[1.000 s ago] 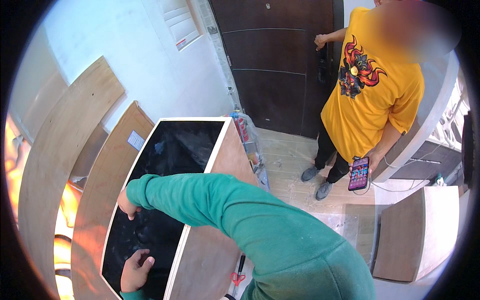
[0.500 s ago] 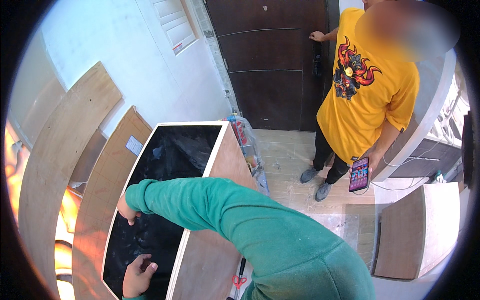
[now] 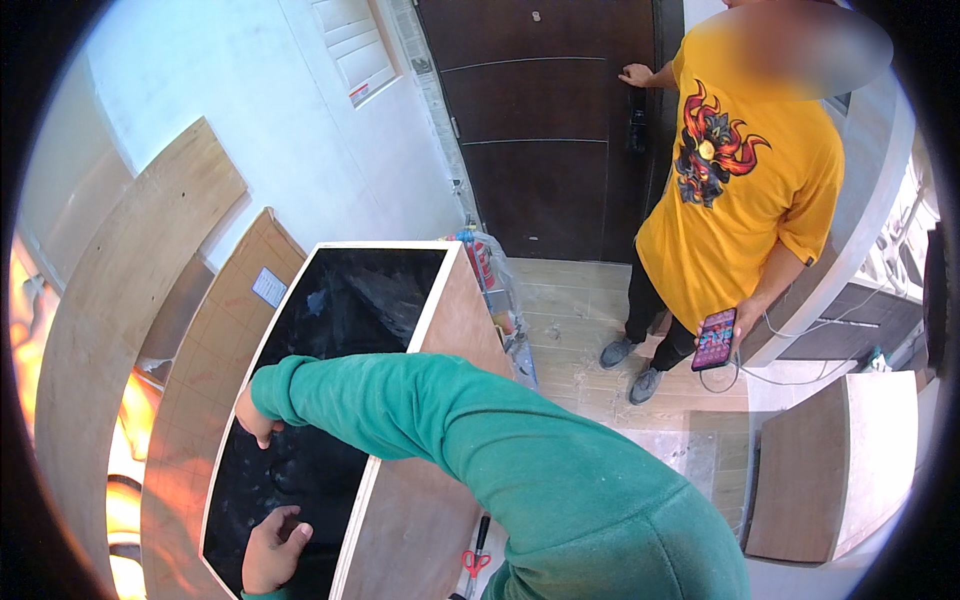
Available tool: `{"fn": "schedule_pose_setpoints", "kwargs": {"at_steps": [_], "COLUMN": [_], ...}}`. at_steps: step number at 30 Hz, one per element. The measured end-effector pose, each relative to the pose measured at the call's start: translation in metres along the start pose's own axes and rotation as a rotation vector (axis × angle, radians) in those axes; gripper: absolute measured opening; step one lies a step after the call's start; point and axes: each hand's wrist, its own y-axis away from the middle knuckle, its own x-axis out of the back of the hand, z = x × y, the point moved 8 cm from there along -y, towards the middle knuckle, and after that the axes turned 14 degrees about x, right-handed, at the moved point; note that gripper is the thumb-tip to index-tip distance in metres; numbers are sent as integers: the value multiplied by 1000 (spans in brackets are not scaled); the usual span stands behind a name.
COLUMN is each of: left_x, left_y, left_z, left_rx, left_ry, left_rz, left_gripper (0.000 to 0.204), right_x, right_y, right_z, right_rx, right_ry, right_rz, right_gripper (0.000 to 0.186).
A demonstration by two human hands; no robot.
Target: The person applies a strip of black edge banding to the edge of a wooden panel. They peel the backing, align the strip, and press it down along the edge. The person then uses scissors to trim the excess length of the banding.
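A light wooden box [image 3: 425,512] with a dark, shiny black inner face [image 3: 350,300] stands before me, its pale rim [image 3: 437,297] facing up. My right arm, in a green sleeve, reaches across it. At the left rim my right hand [image 3: 256,424] has bent fingers pressed together against the black surface; whatever they may hold is hidden. Nearer to me, my left hand [image 3: 274,550] rests over the black face by the lower end. Its thumb and curled fingers are apart, with nothing visible between them.
Long wooden boards [image 3: 130,250] lean left, beside a brown sheet [image 3: 215,330]. Red-handled scissors [image 3: 474,562] lie right of the box. A person in a yellow shirt [image 3: 745,200] holds a phone [image 3: 715,340], other hand by the dark door [image 3: 540,190]. Another wooden box [image 3: 800,485] stands right.
The other person's phone has moved slightly up and left, and that person's upper body has shifted a little. My two hands stay in nearly the same place.
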Motion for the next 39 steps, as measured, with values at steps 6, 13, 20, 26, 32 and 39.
{"fn": "schedule_pose_setpoints", "kwargs": {"at_steps": [6,13,20,26,32,39], "left_x": [-1,2,4,5,5,5], "left_y": [-1,2,1,0,-1,0], "left_z": [-2,2,1,-1,-4,-3], "left_rx": [23,-51,-47,-73,-52,-44], "left_ry": [5,-45,-32,-1,30,15], "left_rz": [-10,26,36,30,24,11], "left_gripper": [37,39,41,40,40,41], "right_x": [0,0,-2,-1,-6,-6], "right_y": [4,5,5,1,-9,-8], "right_z": [-1,-2,1,4,7,8], "right_rx": [16,-10,0,-3,18,-6], "right_ry": [10,-1,-26,5,27,-2], "right_rz": [17,4,33,20,-7,-26], "right_gripper": [32,37,34,32,31,42]}}
